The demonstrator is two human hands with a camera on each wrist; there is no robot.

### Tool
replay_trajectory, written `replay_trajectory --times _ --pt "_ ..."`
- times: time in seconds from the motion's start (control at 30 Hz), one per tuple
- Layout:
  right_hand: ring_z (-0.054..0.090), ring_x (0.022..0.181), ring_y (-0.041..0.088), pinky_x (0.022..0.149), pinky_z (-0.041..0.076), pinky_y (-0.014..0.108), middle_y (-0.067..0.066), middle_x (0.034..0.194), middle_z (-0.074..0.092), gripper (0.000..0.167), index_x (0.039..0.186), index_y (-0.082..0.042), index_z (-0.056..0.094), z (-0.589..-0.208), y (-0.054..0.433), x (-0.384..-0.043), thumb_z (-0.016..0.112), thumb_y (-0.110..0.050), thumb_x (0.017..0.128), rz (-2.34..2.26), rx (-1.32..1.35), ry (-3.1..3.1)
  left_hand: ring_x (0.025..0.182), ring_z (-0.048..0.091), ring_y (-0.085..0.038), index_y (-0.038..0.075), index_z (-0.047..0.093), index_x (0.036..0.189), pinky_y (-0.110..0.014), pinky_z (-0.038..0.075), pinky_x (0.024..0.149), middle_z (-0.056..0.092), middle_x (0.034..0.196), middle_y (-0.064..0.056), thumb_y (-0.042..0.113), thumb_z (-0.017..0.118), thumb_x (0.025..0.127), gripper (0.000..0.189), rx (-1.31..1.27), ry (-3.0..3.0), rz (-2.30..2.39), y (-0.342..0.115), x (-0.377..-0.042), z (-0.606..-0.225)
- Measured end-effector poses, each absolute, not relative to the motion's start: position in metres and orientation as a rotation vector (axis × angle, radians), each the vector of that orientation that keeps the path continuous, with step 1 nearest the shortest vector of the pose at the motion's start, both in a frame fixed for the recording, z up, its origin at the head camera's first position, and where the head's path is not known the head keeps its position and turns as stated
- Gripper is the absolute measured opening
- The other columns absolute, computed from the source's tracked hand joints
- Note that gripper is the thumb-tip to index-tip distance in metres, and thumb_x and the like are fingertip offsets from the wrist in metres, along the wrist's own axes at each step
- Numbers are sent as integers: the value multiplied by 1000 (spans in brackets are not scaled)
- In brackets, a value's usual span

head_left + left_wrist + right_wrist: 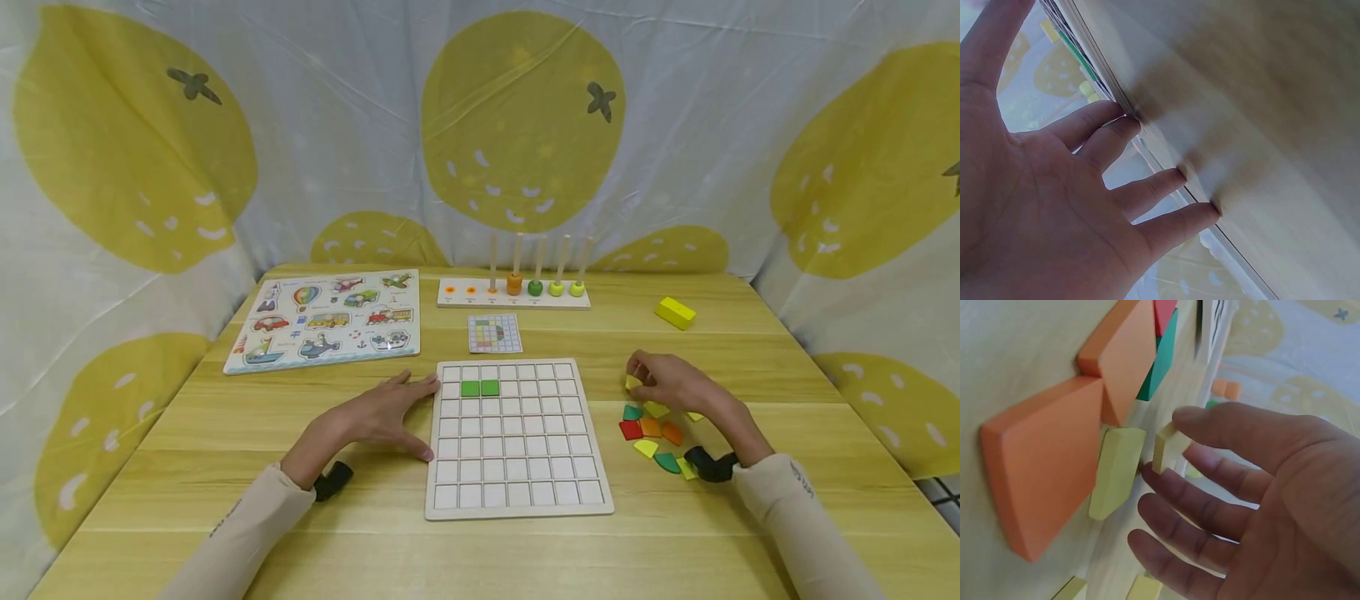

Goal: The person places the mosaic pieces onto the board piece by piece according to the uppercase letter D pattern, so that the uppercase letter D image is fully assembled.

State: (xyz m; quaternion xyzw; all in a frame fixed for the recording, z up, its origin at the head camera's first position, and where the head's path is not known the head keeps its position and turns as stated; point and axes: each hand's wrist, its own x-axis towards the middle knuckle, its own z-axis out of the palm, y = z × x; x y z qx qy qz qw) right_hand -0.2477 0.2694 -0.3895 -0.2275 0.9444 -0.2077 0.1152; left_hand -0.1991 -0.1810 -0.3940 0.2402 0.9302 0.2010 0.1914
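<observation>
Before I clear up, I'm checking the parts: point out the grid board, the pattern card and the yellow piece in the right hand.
Grid board (pixel 512 427), head view: a bare cell near its middle.
Pattern card (pixel 494 333), head view: middle of its printed face.
Yellow piece (pixel 1174 445), right wrist view: its broad face.

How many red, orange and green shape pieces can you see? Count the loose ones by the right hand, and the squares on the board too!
Red loose piece: 1
Orange loose pieces: 2
Green loose pieces: 2
Green squares on the board: 2
Total: 7
</observation>
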Motion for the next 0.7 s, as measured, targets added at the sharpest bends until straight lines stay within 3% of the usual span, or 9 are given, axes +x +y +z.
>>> replay_trajectory --times 0.17,0.3,0.53,0.7 --pt "63 86 27 70 54 36 20 103 64 26 114 0 50 -386 267 -248 61 -9 92 -695 -719 2748 145 7 -40 13 28 152 -61 19 111 22 159 -4 59 79 68 109 678 2616 555 -182 -199 -393" --pt "63 90 30 70 55 37 21 104 64 27 117 1 48 -385 262 -250 59 -8 94 -714 -760 2764 145 8 -42 12 28 152 -62 19 110 22 158 -6 59 79 68 108 684 2614 560 -182 -199 -392" --pt "61 88 24 75 52 38 13 98 64 27 116 -1 50 -384 242 -258 61 -8 93 -720 -853 2819 145 9 -43 11 29 152 -62 19 110 23 158 -6 58 79 68 108 681 2611 562 -182 -198 -392" --pt "58 85 20 72 51 33 8 96 62 27 116 -1 53 -383 227 -263 62 -10 92 -744 -877 2825 144 9 -43 12 28 152 -62 19 110 23 158 -6 59 78 69 108 685 2609 559 -182 -198 -392"
